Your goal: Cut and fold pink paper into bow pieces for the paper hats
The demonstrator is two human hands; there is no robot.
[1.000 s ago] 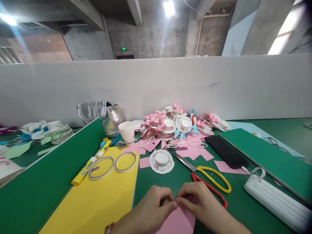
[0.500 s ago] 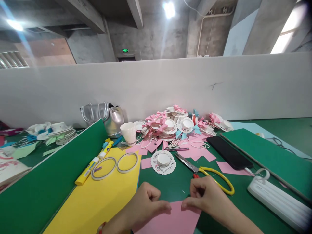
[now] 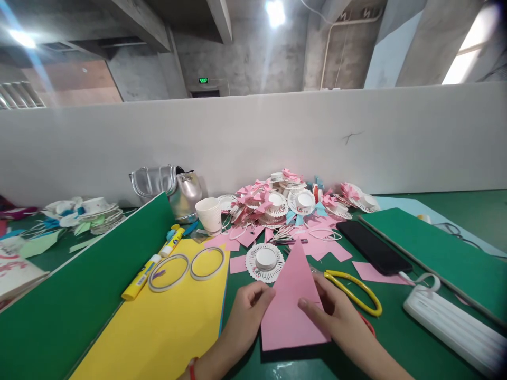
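One curled left hand (image 3: 246, 315) slants up and inward, thumb and fingers pinching the left edge of the pink paper triangle (image 3: 291, 319), which tilts point-up over the green table (image 3: 392, 332); the right hand (image 3: 336, 311) leans in opposite, thumb across its face, fingers behind.

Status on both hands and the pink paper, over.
Left hand pinching left edge, right hand gripping right side. Pink paper tip pointing away. Scissors partly hidden.

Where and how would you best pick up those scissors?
I'd probably take the scissors by the yellow handle loop, coming from the right: it lies in full view there, while the right hand partly hides the red loop and the pink paper covers much of the cutting end.
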